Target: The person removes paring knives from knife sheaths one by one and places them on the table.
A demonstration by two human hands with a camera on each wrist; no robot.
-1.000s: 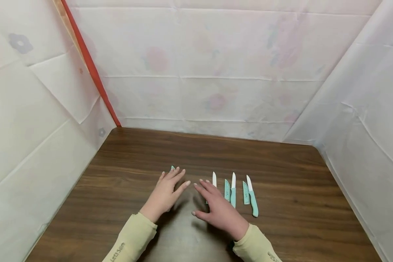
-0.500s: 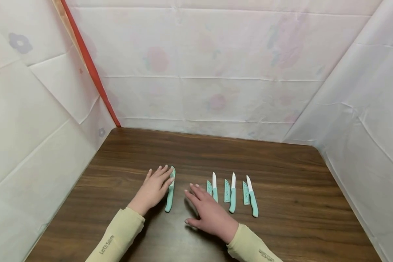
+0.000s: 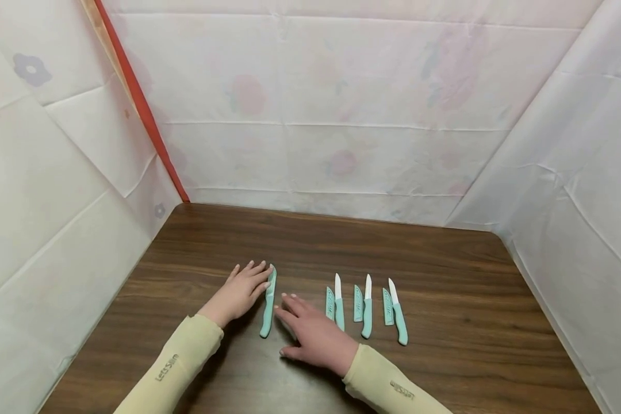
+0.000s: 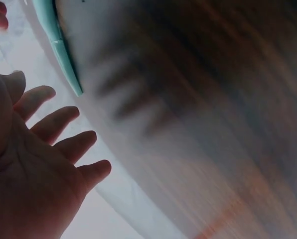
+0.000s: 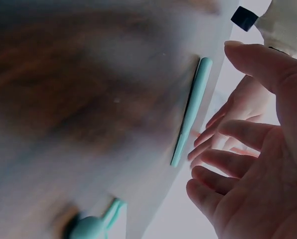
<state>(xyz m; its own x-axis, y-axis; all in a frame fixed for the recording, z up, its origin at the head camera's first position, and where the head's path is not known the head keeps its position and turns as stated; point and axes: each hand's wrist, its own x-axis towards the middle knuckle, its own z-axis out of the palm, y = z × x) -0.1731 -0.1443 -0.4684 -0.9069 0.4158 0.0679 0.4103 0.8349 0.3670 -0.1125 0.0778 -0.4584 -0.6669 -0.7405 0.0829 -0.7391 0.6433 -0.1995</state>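
A sheathed paring knife with a mint-green handle lies on the table between my hands. My left hand hovers just left of it, fingers spread; in the head view its fingertips overlap the sheath's edge. In the left wrist view, the left hand shows above the table and clear of the knife. My right hand, palm down with loosely bent fingers, hovers right of that knife and holds nothing. To its right lie three bare white-bladed knives, each with a green sheath on its left.
The brown wood-grain table has rounded far corners. White floral cloth hangs behind it and on both sides. A red strip runs down the back left corner.
My left hand has moved left off the sheathed knife, uncovering it. My right hand has shifted left, bringing the nearest bare knife and its sheath into sight. The knives have stayed in place.
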